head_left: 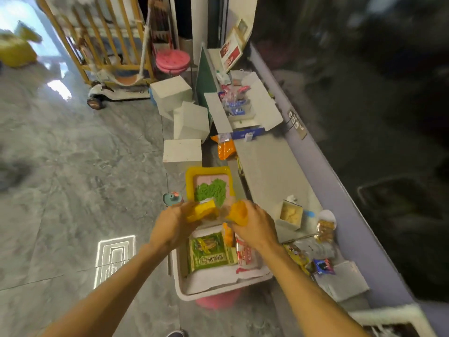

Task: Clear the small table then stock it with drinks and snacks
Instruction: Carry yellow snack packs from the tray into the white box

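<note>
Orange packet (239, 212) clenched in my right grip (255, 224), yellow packet (202, 211) held in left grip (173, 224), both above the far edge of the white bin (194, 294). I'd lay them flat beside the green pack (209, 254), releasing one at a time.

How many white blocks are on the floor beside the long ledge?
3. The farthest block is by the pink stool, the middle block lies just nearer, the nearest block stands behind the yellow tray. More may be hidden.
</note>
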{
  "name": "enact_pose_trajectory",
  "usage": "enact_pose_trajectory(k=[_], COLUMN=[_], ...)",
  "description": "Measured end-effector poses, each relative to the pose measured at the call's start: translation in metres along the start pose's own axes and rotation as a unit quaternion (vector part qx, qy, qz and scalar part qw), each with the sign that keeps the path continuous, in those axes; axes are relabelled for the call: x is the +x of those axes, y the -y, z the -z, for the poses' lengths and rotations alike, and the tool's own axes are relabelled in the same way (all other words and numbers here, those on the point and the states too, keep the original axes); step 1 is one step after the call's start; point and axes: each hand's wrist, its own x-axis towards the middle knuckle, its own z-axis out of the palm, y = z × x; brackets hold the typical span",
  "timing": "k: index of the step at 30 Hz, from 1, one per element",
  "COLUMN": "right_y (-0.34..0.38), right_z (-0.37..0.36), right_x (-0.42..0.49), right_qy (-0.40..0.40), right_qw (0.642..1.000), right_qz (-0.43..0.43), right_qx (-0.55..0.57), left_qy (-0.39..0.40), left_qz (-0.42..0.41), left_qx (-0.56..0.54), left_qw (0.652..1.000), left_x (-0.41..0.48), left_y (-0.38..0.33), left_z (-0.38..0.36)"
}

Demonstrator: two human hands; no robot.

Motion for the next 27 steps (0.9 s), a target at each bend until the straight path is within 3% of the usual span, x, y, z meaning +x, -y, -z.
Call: enact_pose_trajectory(k=[6,13,17,21,27], right_y=[0.062,0.094,0.087,0.069,0.035], right_z=[0.108,0.176,0.208,0.241,0.267], right_x=[-0.065,-0.180,-0.273,-0.387,-0.598], right_qy=[-0.077,-0.212,-0.302,-0.369,-0.453], right_qw=[0.997,0.972,0.934,0.890,0.807], right_qz=[-0.017,-0.107,-0.189,-0.269,-0.375], right_qx=[0.009,0.000,0.000,-0.002,-0.047], left_qy=[-0.006,0.039,0.100,0.160,0.208], left_qz=[-0.082,-0.253,-0.369,-0.433,-0.548], left_qx=[-0.013,0.006,-0.014,-0.040,-0.057], left_qw=[0.997,0.967,0.924,0.886,0.808], left_x=[-0.035,-0.072,-0.106,-0.158,-0.290], left_y=[-0.080,-0.172,-0.243,-0.319,-0.439], left_z=[0.097,0.167,0.171,0.146,0.087])
